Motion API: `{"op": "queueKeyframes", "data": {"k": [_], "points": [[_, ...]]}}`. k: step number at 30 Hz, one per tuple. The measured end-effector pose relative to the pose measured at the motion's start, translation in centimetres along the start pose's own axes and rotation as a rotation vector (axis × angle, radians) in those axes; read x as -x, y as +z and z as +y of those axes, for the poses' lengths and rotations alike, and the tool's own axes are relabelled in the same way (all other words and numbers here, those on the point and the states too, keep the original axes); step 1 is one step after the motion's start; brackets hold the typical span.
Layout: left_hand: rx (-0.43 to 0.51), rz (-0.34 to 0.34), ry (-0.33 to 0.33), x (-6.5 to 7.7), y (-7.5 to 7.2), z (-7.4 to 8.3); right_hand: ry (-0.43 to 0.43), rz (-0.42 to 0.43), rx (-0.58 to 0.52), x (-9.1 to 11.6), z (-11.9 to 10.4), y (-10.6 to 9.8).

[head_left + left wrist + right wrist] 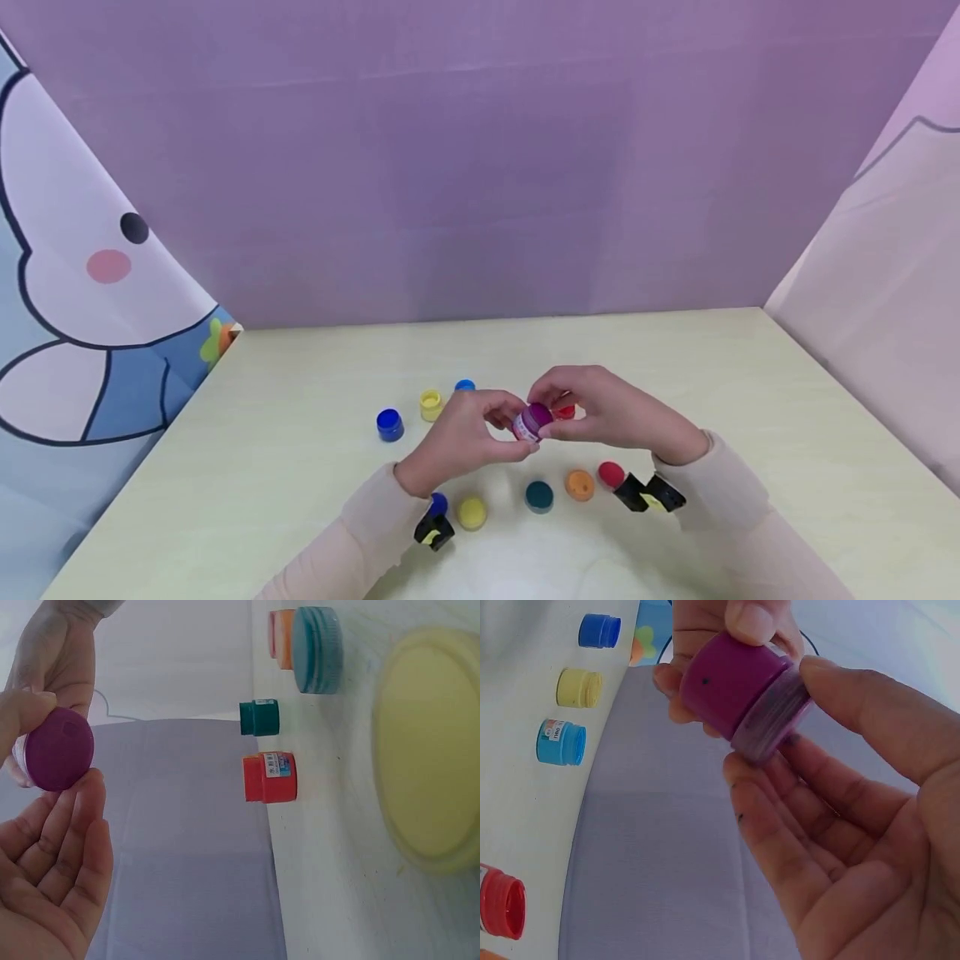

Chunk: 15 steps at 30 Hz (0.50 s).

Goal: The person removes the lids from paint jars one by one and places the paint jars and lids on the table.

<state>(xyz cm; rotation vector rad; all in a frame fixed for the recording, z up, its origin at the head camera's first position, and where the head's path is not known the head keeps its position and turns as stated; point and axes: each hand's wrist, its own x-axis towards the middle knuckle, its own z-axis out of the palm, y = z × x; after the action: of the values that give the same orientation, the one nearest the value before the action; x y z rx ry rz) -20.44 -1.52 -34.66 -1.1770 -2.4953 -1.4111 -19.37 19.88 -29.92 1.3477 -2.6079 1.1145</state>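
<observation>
Above the table, both hands hold a small purple paint jar [527, 424] with a white label. My left hand [467, 435] grips the jar's body between thumb and fingers. On the other side, my right hand [603, 408] pinches the ridged purple lid [774, 714], thumb on one edge and fingertips on the other. The lid sits on the jar, which is tilted. The left wrist view shows a round purple end of the jar [64, 750] face-on. Small dark specks mark my right fingers [761, 817].
Behind the hands stand uncapped jars: dark blue [390, 426], yellow [431, 406], light blue [465, 385], red [565, 412] and green [262, 718]. Nearer lie round lids: blue [438, 503], yellow [472, 513], dark green [539, 497], orange [580, 485] and red [611, 475].
</observation>
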Motion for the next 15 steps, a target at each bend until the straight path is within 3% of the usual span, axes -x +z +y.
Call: {"op": "queueKeyframes", "data": {"k": [9,15], "points": [[-0.066,0.06,0.009,0.1,-0.1,-0.3,0.194,0.117,-0.003,-0.4,-0.7,0.9],[-0.092,0.065,-0.019,0.0,0.2,-0.3,0.315,0.112,0.005,-0.5,-0.6,1.4]]}}
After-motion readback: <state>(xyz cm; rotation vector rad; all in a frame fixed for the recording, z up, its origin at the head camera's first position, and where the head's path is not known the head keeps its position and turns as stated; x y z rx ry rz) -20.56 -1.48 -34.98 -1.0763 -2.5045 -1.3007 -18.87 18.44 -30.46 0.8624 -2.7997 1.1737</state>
